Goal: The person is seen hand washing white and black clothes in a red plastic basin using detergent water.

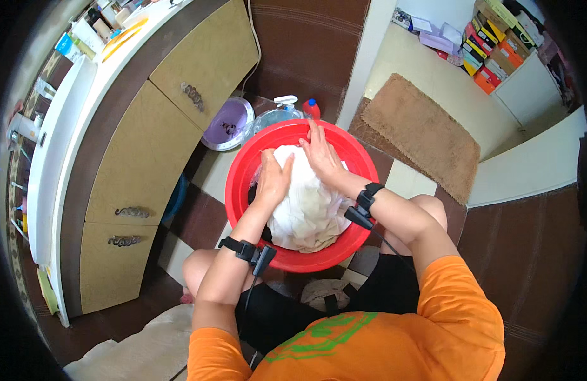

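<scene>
A round red plastic basin [303,264] stands on the floor between my knees. White and beige cloths [303,205] lie heaped inside it, with something dark under them at the left. My left hand [275,176] rests on the left side of the heap, thumb apart from the fingers. Flat against the upper right of the heap is my right hand [320,155], its fingers reaching towards the basin's far rim. Neither hand shows a grip on the cloth. Each forearm wears a black strap with a small device.
Behind the basin stand a purple basin [241,114], a white spray bottle [286,101] and a red bottle [311,109]. A curved washbasin cabinet [126,157] is at the left. A brown mat [422,133] and stacked boxes [488,43] are at the upper right.
</scene>
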Demonstrator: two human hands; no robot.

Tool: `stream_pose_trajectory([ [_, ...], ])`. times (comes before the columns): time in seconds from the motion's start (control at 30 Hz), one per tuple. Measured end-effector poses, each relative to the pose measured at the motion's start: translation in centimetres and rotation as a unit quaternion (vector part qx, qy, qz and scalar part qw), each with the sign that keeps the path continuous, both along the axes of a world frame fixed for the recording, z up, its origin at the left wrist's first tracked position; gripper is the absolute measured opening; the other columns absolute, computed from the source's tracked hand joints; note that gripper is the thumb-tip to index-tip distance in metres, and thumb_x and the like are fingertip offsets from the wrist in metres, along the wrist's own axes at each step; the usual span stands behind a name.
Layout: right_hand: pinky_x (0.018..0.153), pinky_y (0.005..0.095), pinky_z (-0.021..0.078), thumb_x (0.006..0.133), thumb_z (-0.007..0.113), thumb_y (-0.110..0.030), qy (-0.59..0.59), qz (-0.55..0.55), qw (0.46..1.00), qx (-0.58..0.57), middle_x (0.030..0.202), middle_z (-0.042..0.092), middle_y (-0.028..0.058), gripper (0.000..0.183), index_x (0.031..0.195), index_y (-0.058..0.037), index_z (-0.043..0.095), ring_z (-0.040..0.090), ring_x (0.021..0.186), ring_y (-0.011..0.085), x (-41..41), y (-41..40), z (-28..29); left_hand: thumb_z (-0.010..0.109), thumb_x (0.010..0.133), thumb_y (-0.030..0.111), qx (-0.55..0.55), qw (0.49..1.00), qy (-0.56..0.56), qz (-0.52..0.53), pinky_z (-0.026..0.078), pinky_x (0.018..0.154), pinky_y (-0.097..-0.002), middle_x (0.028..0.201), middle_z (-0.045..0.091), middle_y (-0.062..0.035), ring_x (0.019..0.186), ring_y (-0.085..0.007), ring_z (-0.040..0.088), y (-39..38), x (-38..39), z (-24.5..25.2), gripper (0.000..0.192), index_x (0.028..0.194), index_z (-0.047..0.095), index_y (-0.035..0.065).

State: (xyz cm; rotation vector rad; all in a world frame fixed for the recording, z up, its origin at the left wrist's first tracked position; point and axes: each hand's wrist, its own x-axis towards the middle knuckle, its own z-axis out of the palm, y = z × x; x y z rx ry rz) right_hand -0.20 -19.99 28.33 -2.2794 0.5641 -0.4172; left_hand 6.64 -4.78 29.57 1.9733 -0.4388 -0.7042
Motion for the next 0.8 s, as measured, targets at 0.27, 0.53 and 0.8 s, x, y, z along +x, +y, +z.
stream_pose_trajectory([
  [0.27, 0.089, 0.0486, 0.0477, 0.088, 0.052, -0.007, 0.047, 0.263, 0.964, -0.007, 0.131, 0.038, 0.0321, 0.076, 0.149, -0.0017, 0.006, 0.055, 0.105, 0.0483, -1.4, 1.3, -2.6, 0.03, 0.096, 0.053, 0.33, 0.873, -0.207, -0.292, 0.012, 0.115, -0.0555, 0.158, 0.015, -0.0123, 0.146, -0.0312, 0.01, 1.7, 0.5, -7.5, 0.07, 0.151, 0.02, 0.0111],
  [0.53, 0.099, 0.0407, 0.0438, 0.074, 0.055, 0.012, -0.099, 0.162, 0.982, 0.008, 0.13, 0.042, 0.0231, 0.079, 0.145, -0.0035, 0.025, 0.051, 0.117, 0.0404, -1.1, -0.3, -6.1, 0.042, 0.096, 0.035, 0.174, 0.957, -0.168, -0.159, 0.038, 0.1, -0.0457, 0.123, 0.052, -0.0242, 0.119, -0.0389, 0.05, -1.8, 0.9, -9.2, 0.043, 0.124, 0.046, 0.0025],
  [0.8, 0.094, 0.028, 0.0446, 0.086, 0.047, 0.013, -0.28, 0.135, 0.877, 0.366, 0.126, 0.045, 0.0114, 0.063, 0.143, -0.0055, 0.026, 0.053, 0.111, 0.0163, 1.4, 4.9, 5.1, 0.035, 0.101, 0.038, -0.357, 0.902, 0.159, 0.183, 0.044, 0.094, -0.037, 0.108, 0.061, -0.0118, 0.105, -0.0221, 0.058, -2.3, 1.5, -8.6, 0.042, 0.112, 0.056, 0.0037],
])
